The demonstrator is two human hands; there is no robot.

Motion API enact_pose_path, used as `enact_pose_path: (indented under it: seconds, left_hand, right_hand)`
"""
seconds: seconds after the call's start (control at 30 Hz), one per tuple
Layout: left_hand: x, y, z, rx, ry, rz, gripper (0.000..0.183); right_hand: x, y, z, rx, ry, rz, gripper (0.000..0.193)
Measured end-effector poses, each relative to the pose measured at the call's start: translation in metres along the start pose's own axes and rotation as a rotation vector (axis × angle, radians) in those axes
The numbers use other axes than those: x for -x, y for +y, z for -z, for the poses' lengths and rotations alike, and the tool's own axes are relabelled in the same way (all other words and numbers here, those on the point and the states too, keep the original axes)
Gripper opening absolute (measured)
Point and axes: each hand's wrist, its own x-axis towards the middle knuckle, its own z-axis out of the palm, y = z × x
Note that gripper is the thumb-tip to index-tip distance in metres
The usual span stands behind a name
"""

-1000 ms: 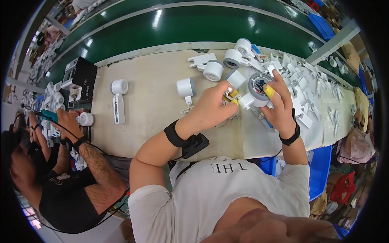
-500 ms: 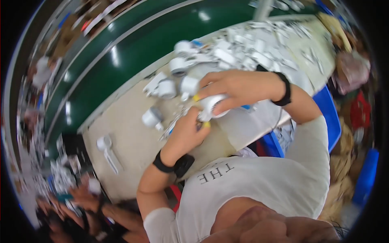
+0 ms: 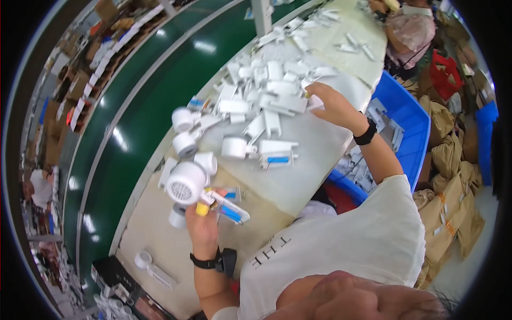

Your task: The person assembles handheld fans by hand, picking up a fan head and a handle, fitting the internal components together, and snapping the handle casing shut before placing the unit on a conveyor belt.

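My left hand (image 3: 204,226), with a yellow finger cover, grips a white handheld fan (image 3: 185,182) near the joint of its head and handle. The fan's round grille faces up. Its handle is uncovered on one side and shows a blue battery cell (image 3: 230,214) and thin wires. My right hand (image 3: 336,109) reaches to the edge of a pile of white plastic handle shells (image 3: 282,88). Its thumb and fingers are apart at the nearest shells; whether they touch one is unclear. Between the hands lies a fan head (image 3: 233,146) beside a handle half with a blue cell (image 3: 277,158).
More white fan heads (image 3: 184,144) line the table's far left edge, beside a green conveyor belt (image 3: 125,128). A separate fan (image 3: 154,269) lies at the near left, close to a black box (image 3: 112,274). A blue bin (image 3: 413,112) of white parts stands at the right.
My hands have moved apart from working together on a white part. The left has moved left with the fan; the right has gone out to the shell pile. The view has turned.
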Motion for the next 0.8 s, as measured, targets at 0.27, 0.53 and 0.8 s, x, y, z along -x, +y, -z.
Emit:
enact_pose_path:
  seconds: [0.27,0.53,0.8]
  left_hand:
    - [-0.015,0.002,0.000,-0.064,0.022,0.066,0.035]
    - [-0.027,-0.010,-0.007,0.201,0.105,-0.133,0.032]
    - [-0.034,-0.027,-0.016,0.399,0.107,-0.103,0.029]
  right_hand:
    - [-0.001,0.019,0.011,0.290,-0.090,0.099,0.035]
    - [-0.007,0.011,-0.009,0.507,-0.043,-0.189,0.039]
    - [-0.012,-0.144,-0.030,-0.140,-0.110,0.295,0.059]
